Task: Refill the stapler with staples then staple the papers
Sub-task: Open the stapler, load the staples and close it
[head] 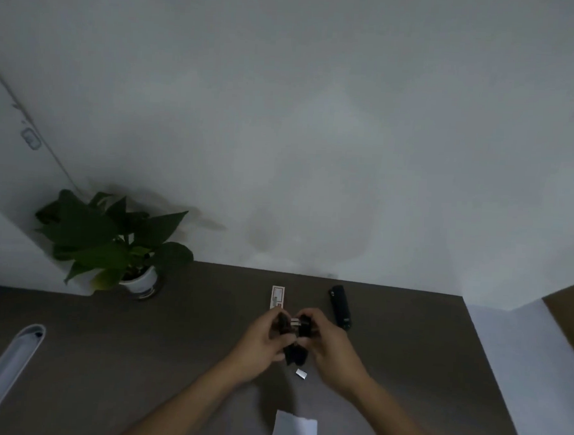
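A black stapler is held above the dark table between both hands, its top swung apart with a bit of metal showing between the halves. My left hand grips its left half and my right hand grips its right half. A small silver strip of staples lies on the table just below the stapler. The white papers lie at the near edge. A small white staple box lies just beyond my hands.
A second black stapler-like object lies to the right of the box. A potted green plant stands at the back left by the wall. A white curved object lies at the left edge.
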The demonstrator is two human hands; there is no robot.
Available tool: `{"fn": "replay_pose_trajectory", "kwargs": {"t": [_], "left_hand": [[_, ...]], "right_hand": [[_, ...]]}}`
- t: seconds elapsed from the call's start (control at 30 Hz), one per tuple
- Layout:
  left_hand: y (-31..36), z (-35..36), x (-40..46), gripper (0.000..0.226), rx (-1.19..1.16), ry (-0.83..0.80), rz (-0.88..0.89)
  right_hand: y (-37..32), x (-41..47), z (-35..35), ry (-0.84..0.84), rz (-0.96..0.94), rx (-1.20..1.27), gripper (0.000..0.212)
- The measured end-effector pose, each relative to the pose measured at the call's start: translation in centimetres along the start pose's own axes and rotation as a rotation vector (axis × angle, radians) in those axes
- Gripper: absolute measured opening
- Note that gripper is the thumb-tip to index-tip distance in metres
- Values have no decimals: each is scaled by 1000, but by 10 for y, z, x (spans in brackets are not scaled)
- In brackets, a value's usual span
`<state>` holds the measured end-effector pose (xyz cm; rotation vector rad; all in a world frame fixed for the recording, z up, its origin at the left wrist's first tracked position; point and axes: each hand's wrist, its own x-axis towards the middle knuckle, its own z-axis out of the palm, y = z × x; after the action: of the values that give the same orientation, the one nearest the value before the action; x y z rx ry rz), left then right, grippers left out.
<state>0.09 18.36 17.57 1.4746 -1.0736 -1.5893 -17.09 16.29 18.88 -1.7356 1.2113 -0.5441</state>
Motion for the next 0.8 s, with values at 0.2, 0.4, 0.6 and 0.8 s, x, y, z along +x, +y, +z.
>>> {"fn": "replay_pose_trajectory", "kwargs": {"t": [0.2, 0.4, 0.6, 0.8], "left_hand": [[10, 6, -22, 15, -55, 18, 51], [14, -11, -30, 21, -195, 92, 38], [16, -19, -23, 29, -393, 102, 14], [3, -17, -15, 34, -810, 121, -46]], "right_hand": [[-16, -18, -6, 80, -52, 7, 50], [-12, -20, -25, 195, -5, 120, 38], [2, -21, -25, 296, 49, 568, 33], [21, -18, -19, 432, 175, 1051, 27]]}}
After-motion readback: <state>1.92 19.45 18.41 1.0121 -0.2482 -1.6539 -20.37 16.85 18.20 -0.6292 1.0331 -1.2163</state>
